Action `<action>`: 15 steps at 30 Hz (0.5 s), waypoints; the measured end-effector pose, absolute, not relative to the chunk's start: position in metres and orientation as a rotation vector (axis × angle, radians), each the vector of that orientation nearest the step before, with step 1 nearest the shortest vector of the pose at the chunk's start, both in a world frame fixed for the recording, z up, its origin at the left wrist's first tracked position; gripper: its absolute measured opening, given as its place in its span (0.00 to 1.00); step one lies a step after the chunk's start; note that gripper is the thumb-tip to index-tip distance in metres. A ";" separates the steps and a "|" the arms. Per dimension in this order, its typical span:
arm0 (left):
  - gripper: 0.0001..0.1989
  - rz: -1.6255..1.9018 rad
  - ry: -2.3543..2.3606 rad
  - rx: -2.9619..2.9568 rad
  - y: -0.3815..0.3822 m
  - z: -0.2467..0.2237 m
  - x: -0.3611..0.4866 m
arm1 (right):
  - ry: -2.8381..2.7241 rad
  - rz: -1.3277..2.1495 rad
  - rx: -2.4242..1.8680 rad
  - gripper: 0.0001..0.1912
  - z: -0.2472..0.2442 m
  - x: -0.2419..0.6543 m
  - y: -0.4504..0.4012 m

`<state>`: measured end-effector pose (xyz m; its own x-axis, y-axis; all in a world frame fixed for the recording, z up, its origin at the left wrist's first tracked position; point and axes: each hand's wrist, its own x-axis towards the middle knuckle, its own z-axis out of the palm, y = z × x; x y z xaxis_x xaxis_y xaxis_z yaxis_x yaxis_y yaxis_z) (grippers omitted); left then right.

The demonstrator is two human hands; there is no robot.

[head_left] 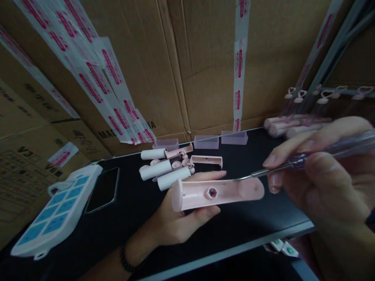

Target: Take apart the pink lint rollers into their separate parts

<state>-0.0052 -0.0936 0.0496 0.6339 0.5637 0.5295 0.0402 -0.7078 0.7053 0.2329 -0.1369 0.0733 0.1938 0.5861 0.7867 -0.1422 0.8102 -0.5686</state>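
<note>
A long pink half-round shell [225, 191], its hollow side up, lies across my left hand [181, 218], which grips it from below between thumb and fingers. A small dark reddish hexagonal recess shows in the shell's middle. In my right hand [319, 168], fingers closed, is a tool with a clear handle and a thin metal shaft [258, 173]. The tip of the shaft is at the shell's far rim; whether it touches is unclear. Beyond my left hand lie white cylinders [155, 170] and pink shell pieces [206, 160].
Translucent purple trays [234, 137] stand along the cardboard wall [205, 70]. A phone [104, 189] and a white power strip with blue panels [58, 207] lie at left. Pink cylinders with heart-shaped loops [281, 127] sit at back right. The black table's metal edge [228, 253] runs in front.
</note>
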 end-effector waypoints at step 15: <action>0.31 1.484 0.396 2.363 -0.094 0.027 -0.001 | -1.192 0.558 -0.549 0.08 0.042 0.186 -0.171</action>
<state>-0.0005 -0.0939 0.0265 0.4211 0.3966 0.8157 0.0621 -0.9098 0.4103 0.1857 -0.1711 0.0415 0.2711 0.6624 0.6984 -0.1121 0.7424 -0.6605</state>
